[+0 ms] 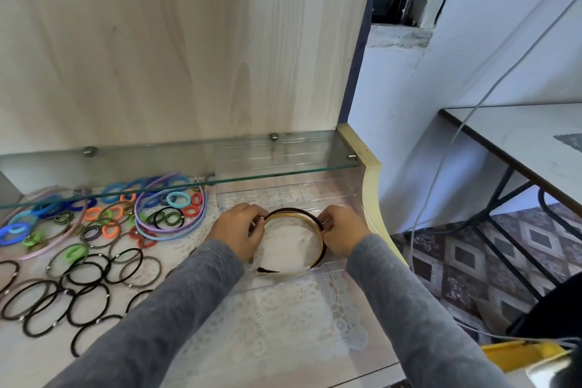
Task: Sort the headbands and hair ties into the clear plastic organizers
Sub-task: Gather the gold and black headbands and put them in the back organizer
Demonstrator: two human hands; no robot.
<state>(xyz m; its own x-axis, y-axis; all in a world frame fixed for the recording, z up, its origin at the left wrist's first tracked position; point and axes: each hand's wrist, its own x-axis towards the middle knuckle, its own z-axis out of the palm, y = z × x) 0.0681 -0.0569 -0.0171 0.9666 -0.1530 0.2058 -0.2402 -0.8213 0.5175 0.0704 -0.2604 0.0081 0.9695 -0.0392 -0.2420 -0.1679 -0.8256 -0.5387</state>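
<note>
Headbands [293, 212] are sitting inside the clear organizer [315, 192] on the counter [31, 365]; the left hand [237, 230] and the right hand [345, 231] are pinching their opposite sides. Hair ties [85, 263] are lying at left.

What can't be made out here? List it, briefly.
Head view: the left hand hides one side of the headbands; their count is unclear.
Head view: the clear plastic organizer, far end blurred through the glass shelf.
Head view: black hair ties, cut by the left frame edge.
</note>
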